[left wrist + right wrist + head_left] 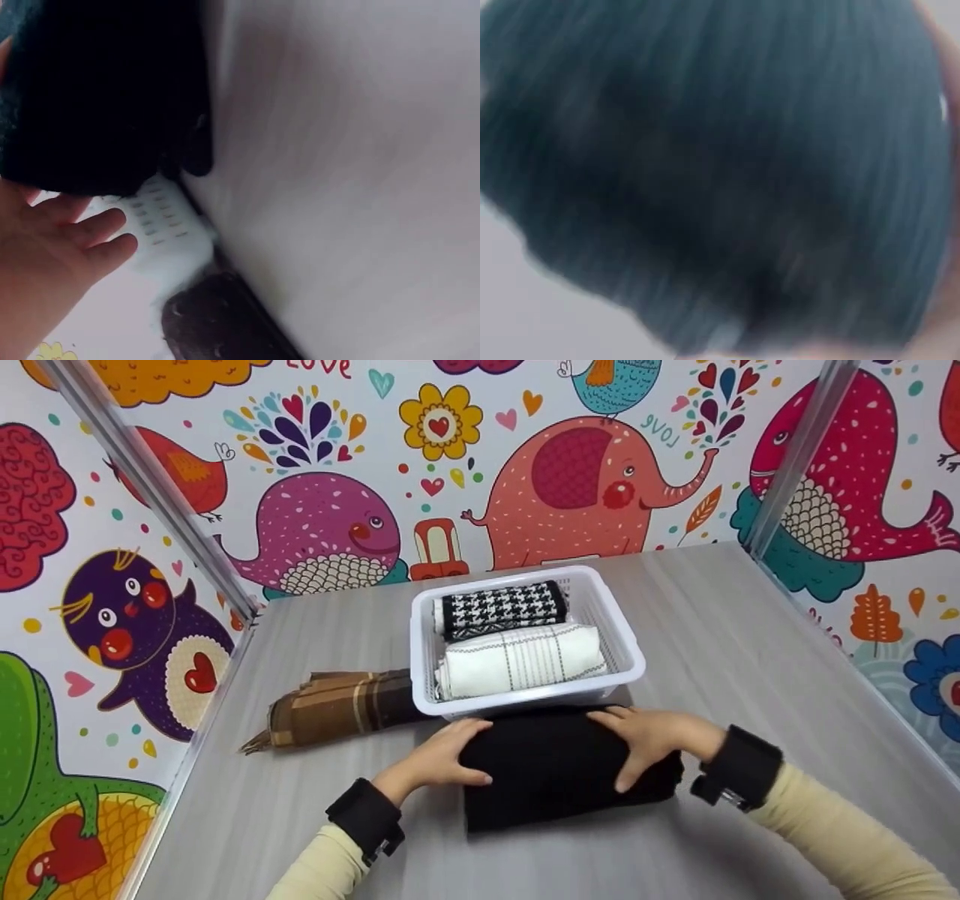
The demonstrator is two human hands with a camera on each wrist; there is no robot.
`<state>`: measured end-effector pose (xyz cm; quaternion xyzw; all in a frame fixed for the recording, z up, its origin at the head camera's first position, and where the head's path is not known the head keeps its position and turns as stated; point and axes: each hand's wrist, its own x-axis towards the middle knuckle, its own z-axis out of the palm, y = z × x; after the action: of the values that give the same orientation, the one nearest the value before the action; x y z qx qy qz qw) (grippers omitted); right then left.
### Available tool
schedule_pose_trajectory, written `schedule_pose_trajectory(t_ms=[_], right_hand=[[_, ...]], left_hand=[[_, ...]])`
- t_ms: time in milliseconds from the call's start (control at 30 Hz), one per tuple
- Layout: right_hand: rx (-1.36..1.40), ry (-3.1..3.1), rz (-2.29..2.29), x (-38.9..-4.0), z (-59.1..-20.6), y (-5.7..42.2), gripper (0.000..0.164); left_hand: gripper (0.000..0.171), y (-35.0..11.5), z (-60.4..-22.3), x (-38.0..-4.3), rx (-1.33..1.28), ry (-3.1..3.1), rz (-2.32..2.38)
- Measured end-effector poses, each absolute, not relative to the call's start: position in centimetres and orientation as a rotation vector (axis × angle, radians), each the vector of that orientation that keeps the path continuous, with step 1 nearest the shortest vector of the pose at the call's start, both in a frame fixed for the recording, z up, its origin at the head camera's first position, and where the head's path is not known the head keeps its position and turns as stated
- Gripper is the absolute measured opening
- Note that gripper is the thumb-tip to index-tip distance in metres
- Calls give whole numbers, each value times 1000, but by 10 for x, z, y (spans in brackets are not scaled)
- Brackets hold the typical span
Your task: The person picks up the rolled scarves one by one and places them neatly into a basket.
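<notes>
A thick folded black cloth [555, 772] lies in front of the basket in the head view. My left hand [442, 757] holds its left end, thumb on the near side and fingers toward the far edge. Over its right part spreads my right hand [652, 739], with the thumb across the top and the fingertips at the far edge. The left wrist view shows the left hand [60, 247] against the dark cloth [105, 97]. In the right wrist view the cloth [727, 172] is blurred and hides most of the right hand.
Behind the cloth stands a white plastic basket [630, 649] holding a black-and-white houndstooth cloth [502, 609] and a white striped cloth [525, 660], both folded. A brown plaid fringed scarf [330, 712] lies left of the basket on the grey table [720, 660]. Patterned walls [480, 472] enclose the table.
</notes>
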<state>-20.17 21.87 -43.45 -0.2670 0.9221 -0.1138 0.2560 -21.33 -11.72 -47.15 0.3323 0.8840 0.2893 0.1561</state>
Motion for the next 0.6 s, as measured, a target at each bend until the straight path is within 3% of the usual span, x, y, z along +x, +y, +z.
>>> schedule_pose_trajectory(t_ms=[167, 400, 600], right_hand=[[-619, 2464, -431, -200, -440, 238, 117], [-634, 2468, -550, -202, -456, 245, 117], [-658, 2377, -537, -210, -460, 249, 119]], left_hand=[[75, -106, -458, -208, 999, 2520, 723], [105, -77, -446, -203, 914, 2554, 368], [115, -63, -458, -214, 711, 2497, 270]])
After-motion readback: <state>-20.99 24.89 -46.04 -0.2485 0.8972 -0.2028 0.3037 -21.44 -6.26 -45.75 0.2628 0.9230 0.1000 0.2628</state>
